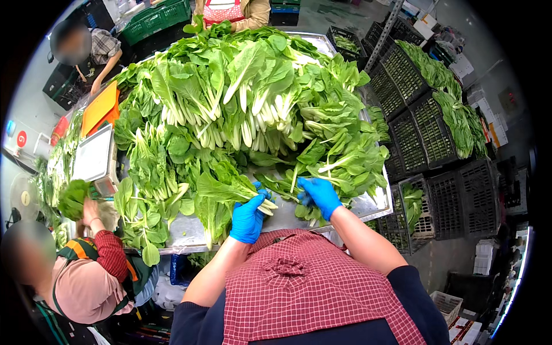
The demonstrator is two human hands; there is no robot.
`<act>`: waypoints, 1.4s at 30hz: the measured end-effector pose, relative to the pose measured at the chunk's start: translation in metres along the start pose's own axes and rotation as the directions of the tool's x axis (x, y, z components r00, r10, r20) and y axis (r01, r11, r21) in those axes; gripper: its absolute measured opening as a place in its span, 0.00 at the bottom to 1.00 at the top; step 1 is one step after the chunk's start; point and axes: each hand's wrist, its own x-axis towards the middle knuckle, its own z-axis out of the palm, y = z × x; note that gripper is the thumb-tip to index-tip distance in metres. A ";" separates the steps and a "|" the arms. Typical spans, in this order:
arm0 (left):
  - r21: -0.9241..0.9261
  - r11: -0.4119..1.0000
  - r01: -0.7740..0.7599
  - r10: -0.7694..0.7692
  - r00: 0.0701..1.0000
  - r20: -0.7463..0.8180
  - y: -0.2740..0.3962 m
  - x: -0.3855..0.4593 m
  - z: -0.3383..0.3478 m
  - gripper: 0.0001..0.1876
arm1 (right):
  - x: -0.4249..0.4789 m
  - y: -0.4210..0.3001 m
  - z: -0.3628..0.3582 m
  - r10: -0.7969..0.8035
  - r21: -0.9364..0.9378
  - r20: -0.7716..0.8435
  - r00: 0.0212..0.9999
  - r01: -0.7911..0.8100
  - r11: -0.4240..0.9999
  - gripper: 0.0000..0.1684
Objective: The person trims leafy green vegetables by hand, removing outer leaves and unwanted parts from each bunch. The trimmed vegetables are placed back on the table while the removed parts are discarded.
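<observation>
My left hand, in a blue glove, holds a small bunch of leafy greens. Their pale stem ends stick out to the right of the fingers, and the leaves spread to the left. My right hand, also gloved in blue, is bent over loose leaves near the front right of the metal table. Its fingertips are partly hidden, so whether it grips a leaf is unclear. Beyond both hands rises a large heap of greens with white stems, many stalks pointing towards me.
At the left stand a scale with a flat pan and an orange tray. A co-worker there holds greens; two more people stand farther off. Black crates, several with greens, line the right side.
</observation>
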 end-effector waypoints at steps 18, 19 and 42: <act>0.031 0.998 -0.063 0.061 0.996 0.066 0.007 0.013 0.019 0.23 | 0.047 -0.107 0.017 -0.553 -0.078 -0.335 0.763 0.562 0.823 0.15; 0.056 0.994 -0.097 0.094 0.994 0.056 0.012 0.015 0.030 0.22 | 0.039 -0.101 0.016 -0.587 -0.141 -0.341 0.734 0.577 0.804 0.15; -0.075 0.996 0.044 -0.044 0.999 0.002 -0.011 0.027 0.060 0.10 | -0.026 -0.017 0.015 -0.442 0.412 0.146 0.885 0.351 0.841 0.09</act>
